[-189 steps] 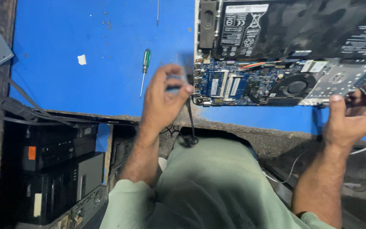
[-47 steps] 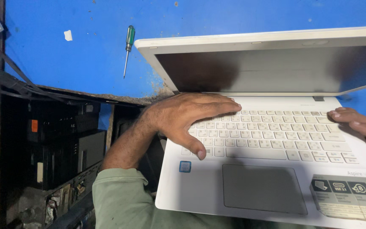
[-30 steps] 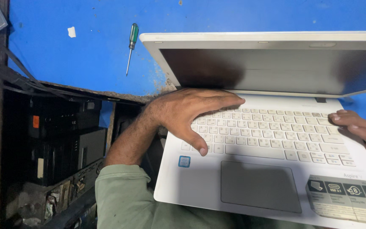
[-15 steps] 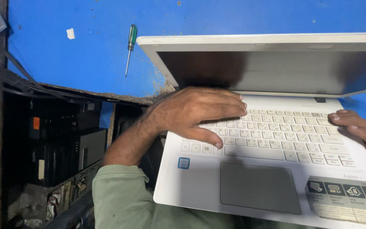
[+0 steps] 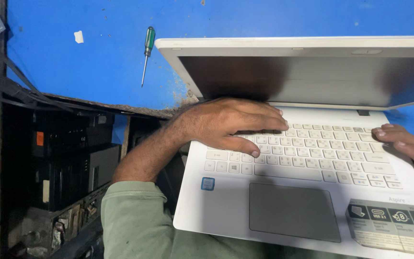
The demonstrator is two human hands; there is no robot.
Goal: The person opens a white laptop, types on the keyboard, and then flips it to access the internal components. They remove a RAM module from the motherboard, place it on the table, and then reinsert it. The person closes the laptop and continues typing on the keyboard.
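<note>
Since half a second ago almost nothing has shifted: the left hand [image 5: 231, 123] has drawn its thumb a little back toward the left end of the keyboard, and the laptop [image 5: 307, 158] sits where it was.

Nearest the camera, at six o'clock, a green sleeve [image 5: 140, 220] covers the person's left forearm, and the laptop's front edge rests over the lap. A grey touchpad [image 5: 293, 211] lies at about five o'clock, with a strip of stickers [image 5: 391, 225] on the palm rest at four o'clock and a small blue square sticker [image 5: 208, 183] left of the touchpad.

Further on, the left hand lies flat and open on the white keyboard [image 5: 312, 153], palm down, fingers spread across the upper rows and gripping nothing. At three o'clock the right hand [image 5: 410, 146] rests on the right side of the keyboard, fingers loosely curled on the keys and empty.

Beyond the hands, the laptop's lid stands open with a dark screen [image 5: 307, 79], leaning over the blue table [image 5: 73, 67].

At nine o'clock, below the table edge, dark boxes [image 5: 68, 158] sit on a shelf. Farthest out, at eleven o'clock, a green-handled screwdriver [image 5: 146, 48] lies on the table well apart from the hands, with a small white scrap [image 5: 78, 36] to its left.
</note>
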